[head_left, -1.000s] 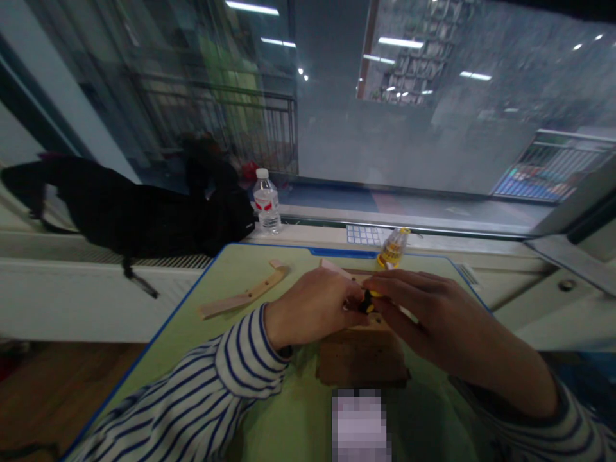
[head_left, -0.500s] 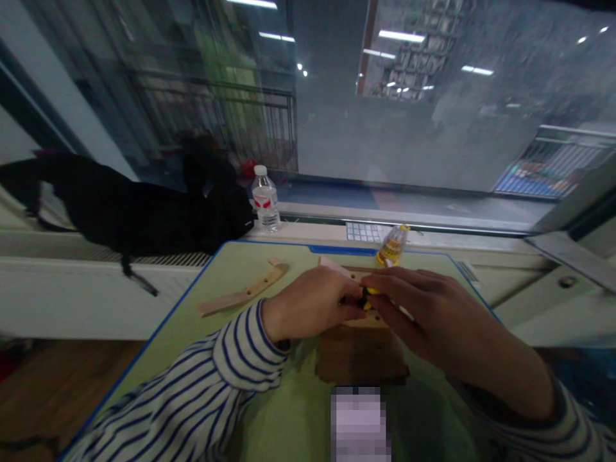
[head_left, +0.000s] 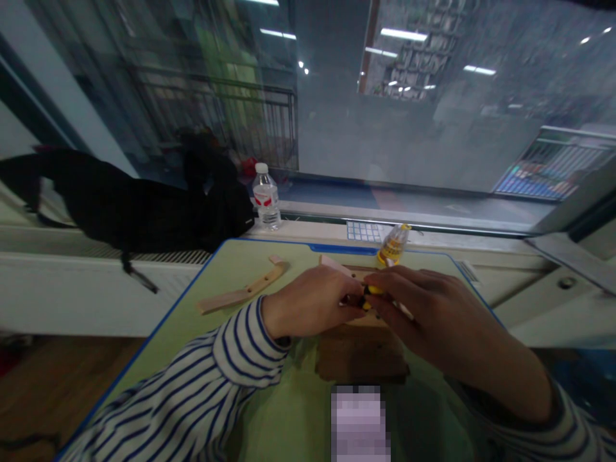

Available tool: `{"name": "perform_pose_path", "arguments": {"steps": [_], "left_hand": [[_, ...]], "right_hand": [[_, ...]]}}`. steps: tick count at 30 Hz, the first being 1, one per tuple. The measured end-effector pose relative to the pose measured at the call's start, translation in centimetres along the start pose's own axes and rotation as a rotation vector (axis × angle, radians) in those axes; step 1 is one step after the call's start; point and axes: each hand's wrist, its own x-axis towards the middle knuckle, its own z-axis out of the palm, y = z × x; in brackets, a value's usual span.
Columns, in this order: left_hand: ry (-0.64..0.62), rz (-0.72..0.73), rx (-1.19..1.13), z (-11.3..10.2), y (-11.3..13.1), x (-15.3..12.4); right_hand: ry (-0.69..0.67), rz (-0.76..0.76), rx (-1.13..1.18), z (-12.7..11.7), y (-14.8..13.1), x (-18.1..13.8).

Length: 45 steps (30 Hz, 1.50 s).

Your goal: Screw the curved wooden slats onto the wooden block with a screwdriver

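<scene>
My right hand (head_left: 433,314) is closed, its thumb and fingers pinching a small yellow-and-black piece (head_left: 373,290) whose kind I cannot make out. My left hand (head_left: 315,301) meets it from the other side, also closed, with its fingertips at the dark end of the piece. What the left fingers grip is partly hidden. Beneath both hands lies a light wooden piece with holes (head_left: 353,276), on top of a brown wooden block (head_left: 363,359). A pale strip angles out behind my left hand. To the left rests a curved wooden piece (head_left: 248,292) with holes.
The green table (head_left: 279,410) has a blue edge. A yellow-capped glue-like bottle (head_left: 393,245) stands at its back edge. Behind are a water bottle (head_left: 267,199), a black bag (head_left: 144,208) and a window. A blurred-out pale rectangle (head_left: 360,423) lies near the front.
The yellow-and-black piece and my right fingertips have shifted or turned very slightly. My left hand stays in almost the same place, and the objects around have not moved.
</scene>
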Motion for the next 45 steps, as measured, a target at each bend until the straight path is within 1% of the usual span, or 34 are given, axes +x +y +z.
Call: {"name": "perform_pose_path", "arguments": {"steps": [5, 11, 17, 23, 27, 36, 45], "left_hand": [[0.014, -0.014, 0.029, 0.0, 0.1, 0.1], [0.02, 0.01, 0.067, 0.1, 0.0, 0.2], [0.019, 0.0, 0.069, 0.4, 0.0, 0.0], [-0.001, 0.014, 0.055, 0.2, 0.1, 0.0], [0.008, 0.006, 0.059, 0.2, 0.0, 0.0], [0.009, -0.012, 0.084, 0.5, -0.1, 0.0], [0.049, -0.019, 0.099, 0.6, 0.0, 0.0]], "right_hand": [[-0.002, 0.012, 0.014, 0.1, 0.0, 0.0], [-0.008, 0.023, 0.057, 0.3, 0.2, 0.0], [-0.023, -0.004, 0.123, 0.3, 0.3, -0.1], [0.001, -0.051, 0.127, 0.1, 0.5, -0.3], [-0.033, -0.04, 0.141, 0.0, 0.6, -0.4], [-0.042, -0.031, 0.151, 0.0, 0.6, -0.3], [-0.018, -0.037, 0.171, 0.3, 1.0, -0.1]]}}
